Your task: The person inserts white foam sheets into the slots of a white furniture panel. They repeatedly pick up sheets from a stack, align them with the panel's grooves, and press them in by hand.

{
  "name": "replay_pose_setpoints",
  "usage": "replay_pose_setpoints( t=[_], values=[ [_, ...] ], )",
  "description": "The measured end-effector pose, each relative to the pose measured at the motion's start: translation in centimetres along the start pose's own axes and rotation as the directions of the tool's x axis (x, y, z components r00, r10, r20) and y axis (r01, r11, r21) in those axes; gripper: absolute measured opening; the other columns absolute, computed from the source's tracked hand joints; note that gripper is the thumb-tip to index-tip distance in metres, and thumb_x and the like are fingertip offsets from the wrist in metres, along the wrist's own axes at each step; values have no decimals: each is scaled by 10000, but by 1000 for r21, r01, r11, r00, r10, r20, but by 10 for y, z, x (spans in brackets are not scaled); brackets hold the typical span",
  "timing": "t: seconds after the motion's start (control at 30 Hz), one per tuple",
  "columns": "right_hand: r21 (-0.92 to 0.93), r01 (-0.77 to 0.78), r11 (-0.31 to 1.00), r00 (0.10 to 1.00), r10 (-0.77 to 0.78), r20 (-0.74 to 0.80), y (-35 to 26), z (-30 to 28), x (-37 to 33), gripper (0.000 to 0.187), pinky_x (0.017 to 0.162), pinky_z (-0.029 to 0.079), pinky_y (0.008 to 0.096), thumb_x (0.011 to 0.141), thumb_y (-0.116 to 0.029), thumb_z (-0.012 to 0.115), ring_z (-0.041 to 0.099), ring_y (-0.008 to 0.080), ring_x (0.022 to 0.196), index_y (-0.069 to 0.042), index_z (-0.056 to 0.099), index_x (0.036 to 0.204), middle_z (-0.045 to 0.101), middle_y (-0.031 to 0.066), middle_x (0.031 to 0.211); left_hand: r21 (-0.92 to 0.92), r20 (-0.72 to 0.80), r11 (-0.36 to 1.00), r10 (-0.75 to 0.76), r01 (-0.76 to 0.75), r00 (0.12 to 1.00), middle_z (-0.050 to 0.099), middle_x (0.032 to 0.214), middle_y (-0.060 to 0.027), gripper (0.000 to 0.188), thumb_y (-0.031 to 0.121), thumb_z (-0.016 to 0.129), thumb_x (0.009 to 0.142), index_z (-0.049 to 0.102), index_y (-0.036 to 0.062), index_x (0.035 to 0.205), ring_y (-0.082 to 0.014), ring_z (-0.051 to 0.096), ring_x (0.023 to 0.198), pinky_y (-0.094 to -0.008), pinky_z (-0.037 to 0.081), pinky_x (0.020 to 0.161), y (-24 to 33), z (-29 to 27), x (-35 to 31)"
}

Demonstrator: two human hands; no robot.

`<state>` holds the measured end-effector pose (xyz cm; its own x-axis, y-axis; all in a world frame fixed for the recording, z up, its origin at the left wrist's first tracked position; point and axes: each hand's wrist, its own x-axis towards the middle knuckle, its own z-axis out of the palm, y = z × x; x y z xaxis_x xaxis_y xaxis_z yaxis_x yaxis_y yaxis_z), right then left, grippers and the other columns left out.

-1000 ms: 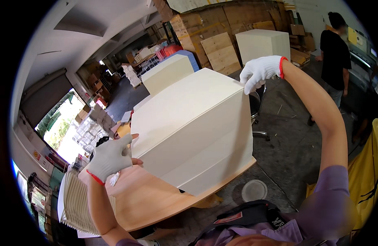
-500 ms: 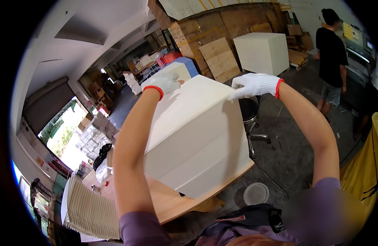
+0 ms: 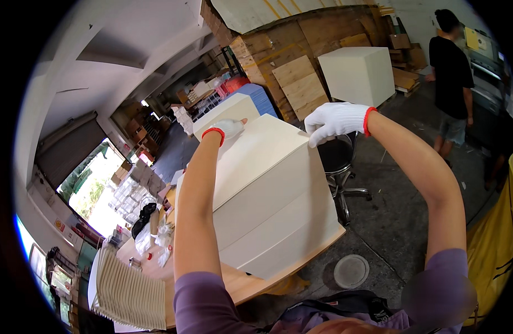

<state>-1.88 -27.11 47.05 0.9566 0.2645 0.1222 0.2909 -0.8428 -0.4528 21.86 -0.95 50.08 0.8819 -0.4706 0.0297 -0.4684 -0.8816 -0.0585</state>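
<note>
A tall block-like stack of large white sheets (image 3: 273,211) stands on a light wooden table in front of me. My left hand (image 3: 230,128), in a white glove with a red cuff, rests palm down at the far left edge of its top. A bare fingertip sticks out of that glove; the other fingers are mostly hidden. My right hand (image 3: 335,123), gloved alike, is at the far right top corner. Its fingers bend down, and the thumb and fingertips press on the corner edge.
Fanned cream sheets (image 3: 128,289) lie on the table's (image 3: 234,278) left end. Behind the stack are another pale stack (image 3: 234,108) and blue sheets (image 3: 256,99). A black wheeled stool (image 3: 337,156) stands right. Farther off are a white block (image 3: 357,72) and a person in black (image 3: 450,78).
My view has shifted slightly. My left hand sits lower on the far left edge, with its fingers less visible. My right hand has moved a little left and its fingers bend more at the corner.
</note>
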Motion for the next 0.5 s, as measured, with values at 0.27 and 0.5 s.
replay_pose_setpoints(
  t=[0.27, 0.5],
  values=[
    [484, -209, 850, 973, 131, 189, 26, 14, 5, 473, 565, 422, 259, 890, -503, 653, 529, 99, 597, -37, 641, 811, 596, 13, 673, -3, -192, 962, 268, -274, 944, 686, 1179, -87, 447, 458, 518, 960, 645, 138, 1245, -281, 631, 1082, -370, 463, 940, 54, -23, -79],
    [-306, -157, 939, 931, 38, -362, -22, 25, 1, 709, 651, 491, 424, 875, -726, 459, 642, 341, 711, -55, 675, 799, 664, 148, 760, -220, -127, 898, 360, -380, 924, 682, 909, -49, 225, 252, 643, 900, 655, 101, 1066, -176, 619, 859, -316, 471, 772, 63, -2, -130]
  ],
)
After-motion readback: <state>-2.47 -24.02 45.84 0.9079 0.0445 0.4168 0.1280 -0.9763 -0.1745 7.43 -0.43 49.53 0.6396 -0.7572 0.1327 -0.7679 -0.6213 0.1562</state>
